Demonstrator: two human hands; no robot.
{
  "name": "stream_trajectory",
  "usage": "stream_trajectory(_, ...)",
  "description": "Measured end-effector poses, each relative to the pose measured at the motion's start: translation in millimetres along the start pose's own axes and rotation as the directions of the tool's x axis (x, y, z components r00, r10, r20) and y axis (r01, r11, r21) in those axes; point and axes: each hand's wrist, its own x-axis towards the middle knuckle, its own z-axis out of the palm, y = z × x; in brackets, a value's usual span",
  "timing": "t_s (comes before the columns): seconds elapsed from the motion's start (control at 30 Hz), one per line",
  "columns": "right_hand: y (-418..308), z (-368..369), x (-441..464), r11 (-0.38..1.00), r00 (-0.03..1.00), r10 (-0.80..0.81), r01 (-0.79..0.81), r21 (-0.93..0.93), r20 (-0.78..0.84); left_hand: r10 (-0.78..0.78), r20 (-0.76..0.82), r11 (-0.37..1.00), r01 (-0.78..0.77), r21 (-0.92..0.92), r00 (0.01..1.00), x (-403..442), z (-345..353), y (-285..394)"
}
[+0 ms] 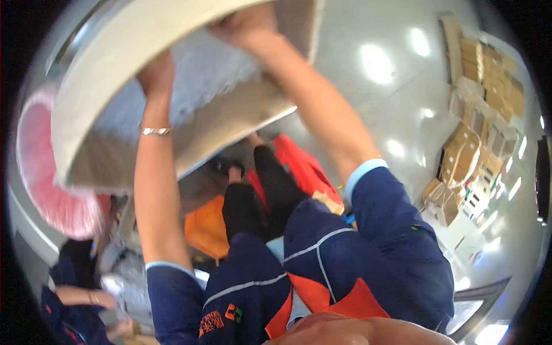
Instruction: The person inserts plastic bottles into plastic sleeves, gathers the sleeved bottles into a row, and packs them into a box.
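A large open box-like thing (224,112) takes up the upper left, with brown sides and a broad pale beige flap or rim (80,109). Inside it lies a blue-grey, crinkled surface (201,69), perhaps plastic sheeting. My left hand (158,75), below it a bracelet on the wrist, reaches up to the beige edge, which covers its fingers. My right hand (250,27) is farther right along the same edge. Its fingers look bent but are dark and blurred. Whether either hand grips the edge or something behind it is not visible.
A pink plastic-wrapped roll or bundle (49,172) stands at left. Below it, another person (75,310) works with clear plastic. Orange (207,227) and red (305,169) bins sit near my legs. Cardboard boxes (460,152) are stacked along the right.
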Motion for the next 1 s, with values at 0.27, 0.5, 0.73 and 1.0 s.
stream_trajectory(0.27,64,67,33,0.938,0.910,-0.111,0.228,0.260,-0.399,0.230,0.300,0.973,-0.224,-0.057,0.926,6,27,-37)
stream_trajectory(0.5,29,60,17,0.990,0.858,-0.133,0.096,-0.099,-0.496,0.340,0.692,-0.237,-0.654,0.719,0.637,-46,43,-165)
stream_trajectory(0.73,42,40,18,0.958,0.968,0.067,0.005,0.285,-0.243,0.366,0.609,0.168,-0.694,0.700,0.704,-50,39,-157)
stream_trajectory(1.0,30,42,34,0.997,0.943,-0.039,0.060,0.054,-0.330,0.302,0.277,0.941,-0.331,0.063,0.912,-7,6,-62)
